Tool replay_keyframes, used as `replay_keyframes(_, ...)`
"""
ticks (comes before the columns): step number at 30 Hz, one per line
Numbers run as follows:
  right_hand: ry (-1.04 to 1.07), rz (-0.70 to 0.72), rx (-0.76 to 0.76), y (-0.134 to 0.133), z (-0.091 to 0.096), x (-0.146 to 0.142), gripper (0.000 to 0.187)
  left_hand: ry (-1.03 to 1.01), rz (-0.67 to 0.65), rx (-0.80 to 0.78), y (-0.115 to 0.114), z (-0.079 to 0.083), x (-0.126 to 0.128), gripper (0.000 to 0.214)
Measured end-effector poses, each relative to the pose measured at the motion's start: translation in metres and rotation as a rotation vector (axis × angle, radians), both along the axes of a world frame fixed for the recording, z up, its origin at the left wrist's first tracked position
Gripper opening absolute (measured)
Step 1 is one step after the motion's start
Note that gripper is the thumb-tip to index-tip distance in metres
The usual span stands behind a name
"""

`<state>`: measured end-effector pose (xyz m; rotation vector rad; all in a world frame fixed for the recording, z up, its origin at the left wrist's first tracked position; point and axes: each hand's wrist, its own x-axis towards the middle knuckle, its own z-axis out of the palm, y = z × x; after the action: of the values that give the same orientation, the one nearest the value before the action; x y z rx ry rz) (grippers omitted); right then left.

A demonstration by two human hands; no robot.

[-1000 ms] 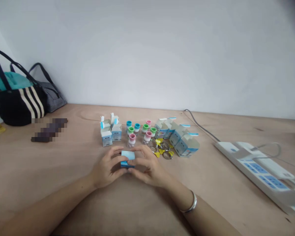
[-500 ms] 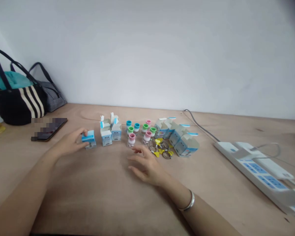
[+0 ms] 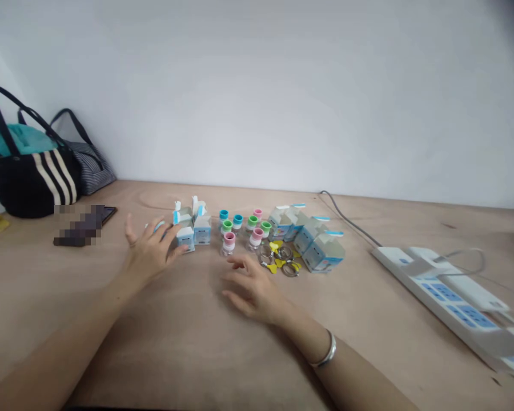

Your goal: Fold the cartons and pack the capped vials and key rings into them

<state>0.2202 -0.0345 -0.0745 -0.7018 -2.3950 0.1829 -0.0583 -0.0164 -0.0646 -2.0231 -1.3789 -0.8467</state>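
Hands are held apart: the left hand [image 3: 151,251] is spread, palm down, over a blue-and-white box [image 3: 159,226], and the right hand [image 3: 256,292] is left unloaded, its fingers loosely curled, just in front of the small jars [image 3: 228,242]. Because the box is largely covered by the fingers, whether it is gripped or merely steadied cannot be made out. It is set just left of the left-hand cartons [image 3: 202,233], presumably so that one group is formed; the nearest of these seems to be touched by the left thumb. The jars are stood upright mid-worktop [image 3: 188,342], probably so that either hand can be served. Yellow-tabbed metal rings [image 3: 281,264] are gathered nearer the right hand. Beside them, the right-hand cartons [image 3: 325,257] are left with flaps raised, by which their mouths are kept accessible.
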Motion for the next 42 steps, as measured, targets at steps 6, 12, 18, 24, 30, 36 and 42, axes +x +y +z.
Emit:
replay_keyframes(6, 0.049, -0.006, 0.024, 0.001, 0.000, -0.001, 0.019, -0.245, -0.119, 0.120, -0.016, 0.007, -0.002, 0.014)
replay_keyframes(12, 0.236, -0.023, -0.095, -0.004, 0.008, -0.004, 0.036, -0.919, -0.327, -0.431, -0.032, -0.001, 0.029, 0.026)
replay_keyframes(18, 0.338, -0.056, -0.130, -0.009, 0.010, -0.008, 0.041, -1.017, -0.528, -0.768, -0.030, -0.018, 0.055, 0.031)
replay_keyframes(24, 0.328, -0.073, -0.133, -0.013, 0.008, -0.014, 0.028, -0.563, -0.544, -0.451, -0.030, -0.019, 0.051, 0.029)
replay_keyframes(30, 0.353, -0.130, -0.110, -0.016, 0.007, -0.013, 0.026, 0.021, -0.568, -0.104, -0.033, -0.013, 0.046, 0.036)
replay_keyframes(36, 0.374, -0.197, -0.146, -0.013, 0.007, -0.012, 0.023, 0.135, -0.601, -0.112, -0.030, -0.010, 0.046, 0.033)
replay_keyframes(42, 0.479, -0.214, -0.321, -0.011, 0.008, -0.013, 0.025, 0.066, -0.646, -0.205, -0.028, -0.010, 0.046, 0.033)
